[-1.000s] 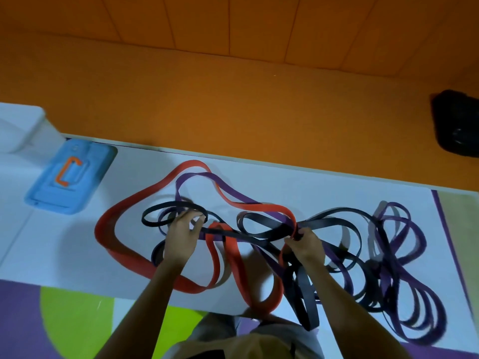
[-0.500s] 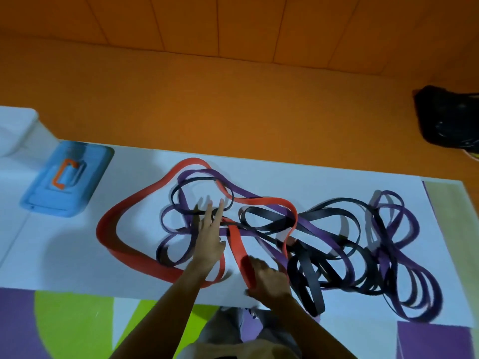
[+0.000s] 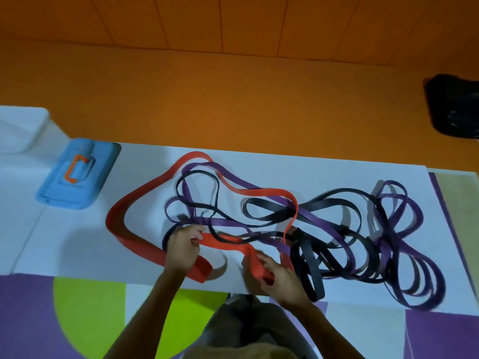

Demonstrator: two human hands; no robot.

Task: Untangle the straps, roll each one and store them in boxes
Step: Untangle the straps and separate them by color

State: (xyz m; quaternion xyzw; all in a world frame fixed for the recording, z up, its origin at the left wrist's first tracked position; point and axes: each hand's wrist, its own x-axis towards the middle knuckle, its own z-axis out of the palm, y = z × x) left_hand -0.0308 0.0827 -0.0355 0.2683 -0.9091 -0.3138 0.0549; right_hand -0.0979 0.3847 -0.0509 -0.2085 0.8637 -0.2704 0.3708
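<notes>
Your left hand (image 3: 182,248) and right hand (image 3: 281,278) both hold the red strap (image 3: 124,211); pull hard and the black strap (image 3: 228,238) crossing it could knot tighter.

Bare left hand (image 3: 181,251) and right hand (image 3: 283,282), grey garment (image 3: 248,326), tan cloth (image 3: 246,353) below.

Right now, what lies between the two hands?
In the head view, the red strap runs from left hand to right hand, a thin black strap crossing it.
</notes>
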